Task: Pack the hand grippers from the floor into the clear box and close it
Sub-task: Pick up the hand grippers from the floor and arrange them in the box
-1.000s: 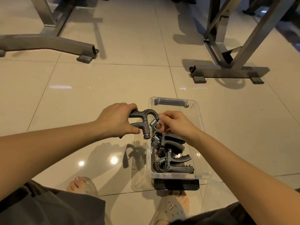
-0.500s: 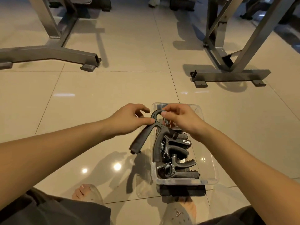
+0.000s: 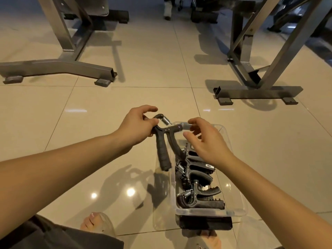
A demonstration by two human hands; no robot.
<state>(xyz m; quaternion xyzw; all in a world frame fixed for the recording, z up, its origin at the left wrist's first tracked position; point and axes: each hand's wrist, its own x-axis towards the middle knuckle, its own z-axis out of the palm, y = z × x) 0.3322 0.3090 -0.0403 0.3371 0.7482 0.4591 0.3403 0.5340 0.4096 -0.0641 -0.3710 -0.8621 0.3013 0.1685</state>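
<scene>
A dark grey hand gripper (image 3: 162, 150) hangs with its handles down over the left rim of the clear box (image 3: 237, 200). My left hand (image 3: 138, 124) pinches its top loop next to the metal spring. My right hand (image 3: 204, 141) hovers over the far end of the box with fingers spread, close to the gripper's knob; I cannot tell whether it touches. Several more hand grippers (image 3: 195, 184) lie packed inside the box. The box's clear lid (image 3: 161, 203) stands against its left side, a black latch (image 3: 204, 222) at the near end.
Steel bench frames stand on the tiled floor at the far left (image 3: 71, 69) and far right (image 3: 258, 90). My feet in clear sandals (image 3: 98, 225) are just below the box. Someone's foot (image 3: 168, 9) shows at the far top edge.
The held gripper was swung upright, handles now hanging down, and my left hand shifted to its top loop. My right hand let go of it and opened. The view tilted up.
</scene>
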